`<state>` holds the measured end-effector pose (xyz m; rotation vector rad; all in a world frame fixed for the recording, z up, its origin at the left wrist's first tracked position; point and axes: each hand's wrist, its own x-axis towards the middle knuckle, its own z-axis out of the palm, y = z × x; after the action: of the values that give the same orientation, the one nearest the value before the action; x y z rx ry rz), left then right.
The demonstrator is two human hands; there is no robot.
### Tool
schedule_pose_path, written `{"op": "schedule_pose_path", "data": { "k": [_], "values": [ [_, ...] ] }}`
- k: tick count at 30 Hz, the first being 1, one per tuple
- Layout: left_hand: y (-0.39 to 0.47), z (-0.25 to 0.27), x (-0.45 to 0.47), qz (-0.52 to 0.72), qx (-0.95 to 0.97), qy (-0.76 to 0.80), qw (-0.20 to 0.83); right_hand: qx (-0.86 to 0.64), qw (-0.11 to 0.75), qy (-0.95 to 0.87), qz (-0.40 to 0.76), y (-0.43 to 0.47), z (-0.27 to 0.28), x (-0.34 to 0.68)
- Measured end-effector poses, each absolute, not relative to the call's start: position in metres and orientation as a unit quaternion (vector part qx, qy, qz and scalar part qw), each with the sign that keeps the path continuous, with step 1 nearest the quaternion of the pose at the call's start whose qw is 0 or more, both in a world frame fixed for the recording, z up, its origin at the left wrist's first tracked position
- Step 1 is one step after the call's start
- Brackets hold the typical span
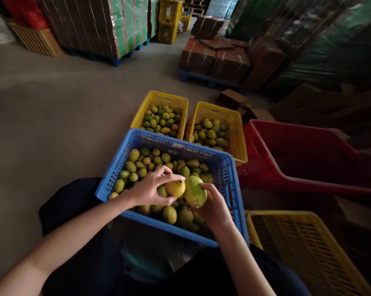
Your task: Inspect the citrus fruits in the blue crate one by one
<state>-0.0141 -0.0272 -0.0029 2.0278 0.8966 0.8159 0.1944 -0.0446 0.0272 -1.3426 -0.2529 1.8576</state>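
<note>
My left hand (pixel 157 186) is closed around a yellow lemon (pixel 175 188), thumb and fingers on its sides. Close beside it, my right hand (pixel 215 207) grips a larger yellow-green lemon (pixel 195 191) with the thumb on top. Both hands are over a blue plastic crate (pixel 170 228) that holds many loose lemons (pixel 170 214), green to yellow and of mixed sizes. My forearms hide part of the crate's near side and some of the fruit.
Two yellow crates of lemons, one at left (pixel 185 119) and one at right (pixel 239 142), stand beyond the blue crate. A red bin (pixel 265 152) and another yellow crate (pixel 315 242) are at right. Boxes on a pallet (pixel 214 57) and a wrapped stack (pixel 80 28) stand farther back.
</note>
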Motion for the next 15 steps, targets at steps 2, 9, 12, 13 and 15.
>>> {"op": "schedule_pose_path", "data": {
  "k": [2,9,12,13,15],
  "values": [
    [-0.027,-0.003,-0.013,0.318,0.770,0.364,0.416,-0.538,0.393,-0.108,0.738,-0.045,0.027,0.194],
    [-0.026,-0.011,-0.010,0.330,0.668,0.393,0.539,-0.519,0.422,-0.109,0.735,-0.042,0.010,0.196],
    [-0.025,-0.016,-0.006,0.349,0.562,0.388,0.641,-0.482,0.426,-0.083,0.761,-0.041,0.001,0.198],
    [-0.024,-0.017,-0.004,0.357,0.510,0.388,0.680,-0.468,0.418,-0.070,0.775,-0.041,0.000,0.198],
    [-0.022,-0.018,0.000,0.369,0.394,0.384,0.749,-0.446,0.402,-0.048,0.799,-0.042,0.000,0.197]
  ]
}}
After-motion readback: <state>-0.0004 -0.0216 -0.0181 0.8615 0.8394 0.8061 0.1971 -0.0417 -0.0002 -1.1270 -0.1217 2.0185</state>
